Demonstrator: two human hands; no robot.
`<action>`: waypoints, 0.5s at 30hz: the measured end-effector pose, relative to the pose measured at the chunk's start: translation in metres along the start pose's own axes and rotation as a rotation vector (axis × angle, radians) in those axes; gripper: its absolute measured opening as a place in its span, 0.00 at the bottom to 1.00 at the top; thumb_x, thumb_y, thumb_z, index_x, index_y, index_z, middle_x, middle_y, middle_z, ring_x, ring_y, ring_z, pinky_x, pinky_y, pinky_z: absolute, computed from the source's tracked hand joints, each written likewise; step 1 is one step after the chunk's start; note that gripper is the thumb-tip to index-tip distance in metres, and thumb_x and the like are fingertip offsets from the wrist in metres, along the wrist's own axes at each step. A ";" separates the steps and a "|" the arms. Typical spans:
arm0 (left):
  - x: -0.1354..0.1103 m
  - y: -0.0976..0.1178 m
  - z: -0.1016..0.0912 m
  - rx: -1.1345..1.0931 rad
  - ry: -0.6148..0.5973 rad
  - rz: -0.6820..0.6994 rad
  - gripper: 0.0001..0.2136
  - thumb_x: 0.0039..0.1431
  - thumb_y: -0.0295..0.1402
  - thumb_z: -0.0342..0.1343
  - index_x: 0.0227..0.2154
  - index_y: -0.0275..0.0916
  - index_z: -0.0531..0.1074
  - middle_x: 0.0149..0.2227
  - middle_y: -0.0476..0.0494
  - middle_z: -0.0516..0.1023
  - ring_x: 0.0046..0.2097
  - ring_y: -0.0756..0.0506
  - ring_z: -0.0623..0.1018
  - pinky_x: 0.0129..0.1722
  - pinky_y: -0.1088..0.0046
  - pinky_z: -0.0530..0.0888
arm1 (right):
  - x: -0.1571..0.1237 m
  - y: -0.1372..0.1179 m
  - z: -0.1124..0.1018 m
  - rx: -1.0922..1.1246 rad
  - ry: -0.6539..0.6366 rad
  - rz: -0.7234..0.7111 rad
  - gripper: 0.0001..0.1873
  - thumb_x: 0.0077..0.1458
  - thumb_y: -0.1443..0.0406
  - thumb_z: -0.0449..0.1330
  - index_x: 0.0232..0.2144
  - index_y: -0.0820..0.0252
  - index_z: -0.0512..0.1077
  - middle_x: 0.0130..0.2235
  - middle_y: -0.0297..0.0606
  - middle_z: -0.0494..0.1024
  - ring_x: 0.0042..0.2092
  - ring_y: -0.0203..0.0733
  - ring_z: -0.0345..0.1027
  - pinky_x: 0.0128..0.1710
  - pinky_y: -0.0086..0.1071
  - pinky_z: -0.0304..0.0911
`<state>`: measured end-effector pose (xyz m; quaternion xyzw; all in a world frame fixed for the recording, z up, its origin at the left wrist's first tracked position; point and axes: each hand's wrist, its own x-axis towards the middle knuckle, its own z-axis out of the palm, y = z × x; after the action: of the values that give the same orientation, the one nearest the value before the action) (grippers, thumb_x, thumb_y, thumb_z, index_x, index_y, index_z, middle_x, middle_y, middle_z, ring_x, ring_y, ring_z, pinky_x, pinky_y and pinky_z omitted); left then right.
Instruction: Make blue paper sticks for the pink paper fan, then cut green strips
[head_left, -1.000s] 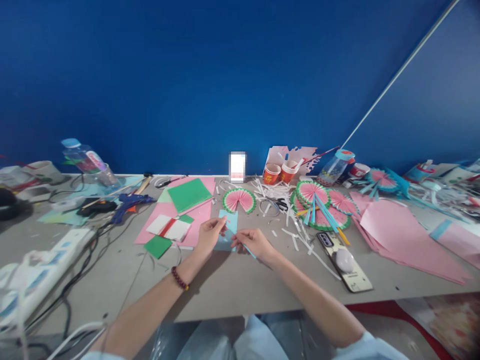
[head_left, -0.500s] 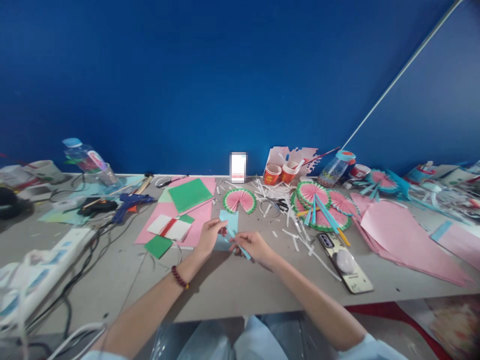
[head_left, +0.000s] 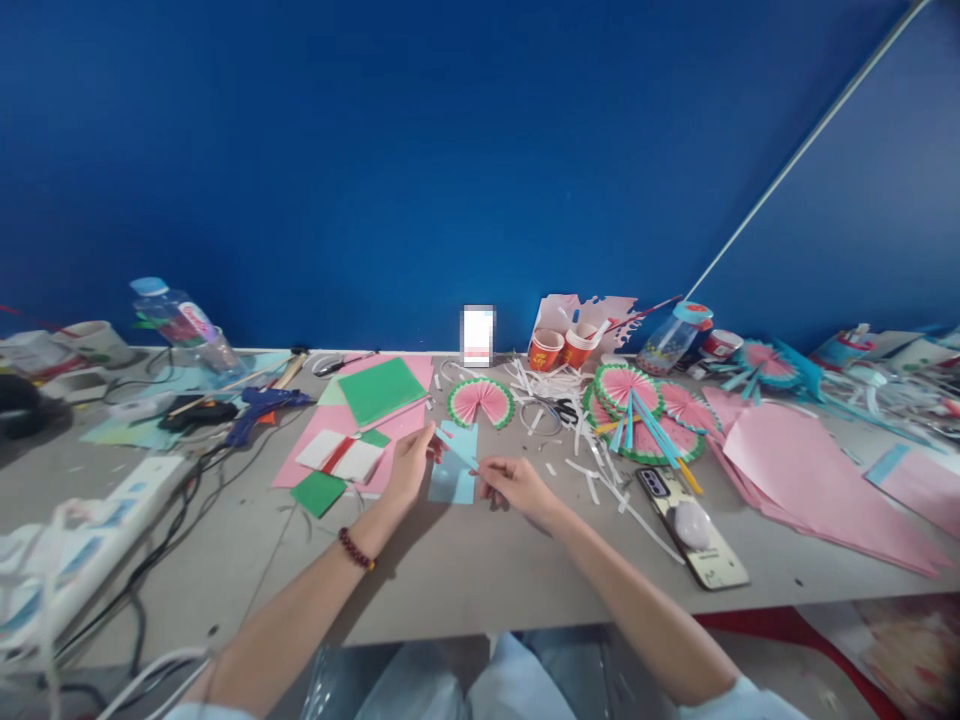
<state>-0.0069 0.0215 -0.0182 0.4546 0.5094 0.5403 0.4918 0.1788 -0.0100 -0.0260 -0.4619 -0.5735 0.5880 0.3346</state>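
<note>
A narrow light-blue paper strip (head_left: 457, 450) stretches between my two hands, slanting down to the right. My left hand (head_left: 415, 465) pinches its upper left end, and my right hand (head_left: 519, 487) pinches the lower right end. Beneath the strip, a light-blue paper sheet (head_left: 454, 487) lies flat on the table. Just beyond it is a pleated pink and green paper fan (head_left: 481, 402), opened most of the way round. Left of my left hand are pink paper (head_left: 300, 460), a green paper stack (head_left: 381, 390) and a white bundle with a red band (head_left: 360, 460).
Scissors (head_left: 564, 410) lie among white paper scraps. Finished-looking watermelon fans (head_left: 628, 390) are at right, near a phone (head_left: 694, 530) and pink sheets (head_left: 817, 480). Red paper cups (head_left: 546, 348) stand at the back. A blue glue gun (head_left: 259, 410) and power strip (head_left: 127, 510) sit left.
My hands have moved apart along the strip: the left slightly left, the right to the right. More of the strip and the sheet below now shows.
</note>
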 end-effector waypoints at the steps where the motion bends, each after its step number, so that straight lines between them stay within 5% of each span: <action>1: 0.000 0.001 0.000 -0.026 0.009 0.006 0.16 0.50 0.45 0.54 0.24 0.35 0.74 0.19 0.49 0.70 0.22 0.51 0.68 0.24 0.75 0.67 | 0.001 0.001 -0.004 -0.014 0.031 0.002 0.18 0.51 0.53 0.55 0.31 0.63 0.72 0.22 0.32 0.73 0.17 0.28 0.58 0.17 0.23 0.53; 5: 0.001 0.006 0.001 -0.108 0.051 -0.003 0.12 0.48 0.41 0.56 0.29 0.37 0.71 0.24 0.51 0.71 0.23 0.52 0.69 0.23 0.77 0.67 | 0.009 0.004 -0.028 -0.148 0.215 0.012 0.17 0.51 0.55 0.53 0.32 0.62 0.73 0.20 0.31 0.70 0.17 0.31 0.57 0.17 0.26 0.54; 10: 0.001 0.003 0.002 -0.045 0.041 0.016 0.13 0.50 0.40 0.54 0.35 0.37 0.70 0.32 0.48 0.72 0.26 0.52 0.71 0.24 0.76 0.69 | 0.014 0.005 -0.068 -0.304 0.690 -0.148 0.19 0.52 0.56 0.52 0.41 0.63 0.69 0.27 0.39 0.77 0.25 0.40 0.68 0.27 0.32 0.62; 15: -0.007 0.003 0.003 0.285 -0.009 0.326 0.13 0.55 0.36 0.51 0.42 0.38 0.68 0.38 0.43 0.71 0.35 0.48 0.73 0.33 0.72 0.72 | 0.012 0.003 -0.077 -0.343 0.772 -0.231 0.18 0.55 0.59 0.51 0.44 0.63 0.67 0.33 0.43 0.78 0.30 0.42 0.70 0.32 0.35 0.64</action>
<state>-0.0033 0.0151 -0.0154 0.5982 0.4982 0.5333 0.3310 0.2460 0.0289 -0.0245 -0.6296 -0.5437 0.2269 0.5065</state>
